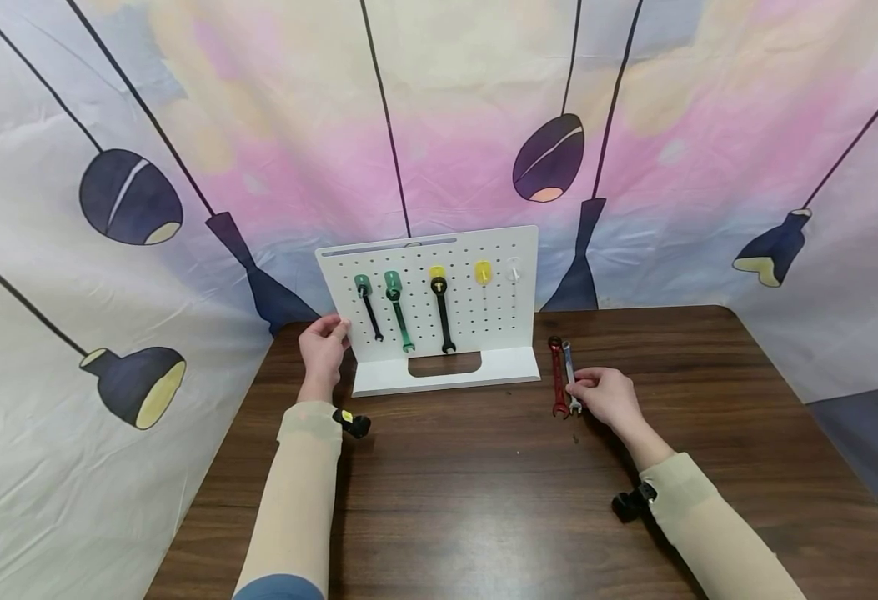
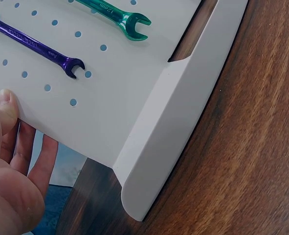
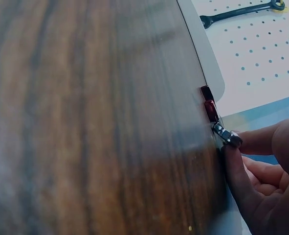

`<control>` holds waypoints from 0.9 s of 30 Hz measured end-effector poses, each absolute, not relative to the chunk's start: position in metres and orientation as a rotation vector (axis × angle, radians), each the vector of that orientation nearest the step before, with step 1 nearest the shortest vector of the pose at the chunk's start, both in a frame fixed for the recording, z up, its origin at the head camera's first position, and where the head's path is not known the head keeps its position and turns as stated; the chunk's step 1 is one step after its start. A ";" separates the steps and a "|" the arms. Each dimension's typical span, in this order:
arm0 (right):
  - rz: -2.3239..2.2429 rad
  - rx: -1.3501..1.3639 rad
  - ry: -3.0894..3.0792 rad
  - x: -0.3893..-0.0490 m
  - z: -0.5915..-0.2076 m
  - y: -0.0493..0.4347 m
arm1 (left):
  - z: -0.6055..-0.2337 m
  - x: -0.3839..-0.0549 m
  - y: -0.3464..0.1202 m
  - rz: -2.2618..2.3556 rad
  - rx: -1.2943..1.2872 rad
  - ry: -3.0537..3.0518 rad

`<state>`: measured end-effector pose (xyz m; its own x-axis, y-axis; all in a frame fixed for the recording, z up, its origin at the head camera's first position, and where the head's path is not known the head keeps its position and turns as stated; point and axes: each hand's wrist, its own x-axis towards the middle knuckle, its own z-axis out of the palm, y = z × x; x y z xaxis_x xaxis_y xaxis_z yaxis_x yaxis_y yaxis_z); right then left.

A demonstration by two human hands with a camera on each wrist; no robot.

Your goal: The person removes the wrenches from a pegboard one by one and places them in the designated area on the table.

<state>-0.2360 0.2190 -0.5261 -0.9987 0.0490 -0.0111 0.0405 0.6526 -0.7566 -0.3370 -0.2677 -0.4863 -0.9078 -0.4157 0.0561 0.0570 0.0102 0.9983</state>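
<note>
My left hand (image 1: 323, 354) grips the left edge of a white pegboard stand (image 1: 502, 329), thumb on the front face and fingers behind, as the left wrist view shows. Thumb and finger of my right hand (image 1: 609, 398) pinch a silver wrench (image 1: 569, 365) low along its handle, close over the table. Right beside it, on the board's side, lies a red wrench (image 1: 557, 375). On the board hang a dark purple wrench (image 2: 34, 45), a green wrench (image 1: 400, 321) and a black wrench (image 1: 444, 317).
A yellow hook (image 1: 483, 272) and a clear hook (image 1: 514, 268) on the board's right side carry nothing. The stand's base (image 1: 509, 365) rests on the dark wooden table (image 1: 469, 500). Behind rises a printed cloth backdrop (image 1: 454, 108).
</note>
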 end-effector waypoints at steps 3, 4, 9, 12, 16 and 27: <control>1.289 -0.082 -2.851 -0.236 -0.526 0.220 | -0.487 -0.338 -0.267 -1.966 0.365 -1.951; 1.285 -0.085 -2.853 -0.236 -0.526 0.220 | -0.488 -0.338 -0.267 -1.966 0.364 -1.947; 1.251 -0.097 -2.869 -0.236 -0.525 0.221 | -0.489 -0.340 -0.268 -1.955 0.362 -1.947; 1.242 -0.098 -2.876 -0.236 -0.525 0.221 | -0.490 -0.340 -0.268 -1.949 0.361 -1.957; 1.240 -0.091 -2.885 -0.235 -0.523 0.221 | -0.490 -0.339 -0.268 -1.947 0.362 -1.965; 1.199 -0.090 -2.899 -0.236 -0.524 0.221 | -0.487 -0.337 -0.266 -1.952 0.360 -1.954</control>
<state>-0.2360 0.2208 -0.5243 -0.9984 0.0539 -0.0193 0.0518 0.7064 -0.7059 -0.3371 -0.2661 -0.4869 -0.9048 -0.4201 0.0695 0.0691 0.0162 0.9975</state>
